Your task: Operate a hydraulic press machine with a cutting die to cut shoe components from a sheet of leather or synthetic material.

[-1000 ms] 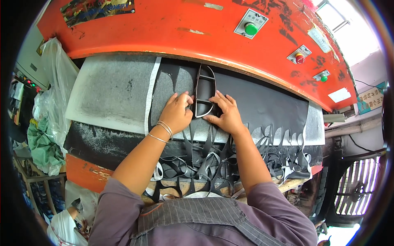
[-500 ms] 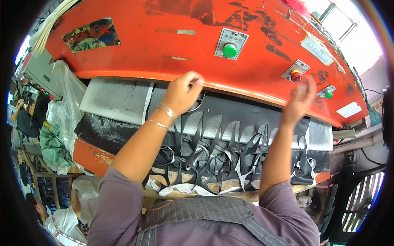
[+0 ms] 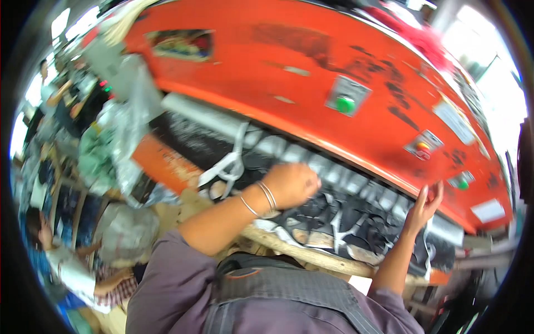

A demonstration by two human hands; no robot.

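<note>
My left hand (image 3: 292,186), with two bangles at the wrist, is curled closed over a lattice of black cut-out scrap sheet (image 3: 361,220). Motion blurs it, and whatever its fingers hold is hidden. Farther right, my right hand (image 3: 425,210) has its fingers apart and nothing in them, just in front of the machine's lower edge. The scrap shows pale undersides and looped strips; one white-edged strip (image 3: 236,153) stands up left of my left hand. Behind the scrap runs a whitish worn pad (image 3: 283,150) under the machine.
A large orange-red press (image 3: 250,72) spans the far side. On its front are a green button (image 3: 345,104), a red-and-yellow button (image 3: 423,151) and another green button (image 3: 463,182). Plastic bags (image 3: 128,94) hang at left. A seated person (image 3: 72,259) is at lower left.
The view has swung left. My left hand has come away from the press edge, nearer to me over the scrap. My right hand has dropped lower, away from the red button.
</note>
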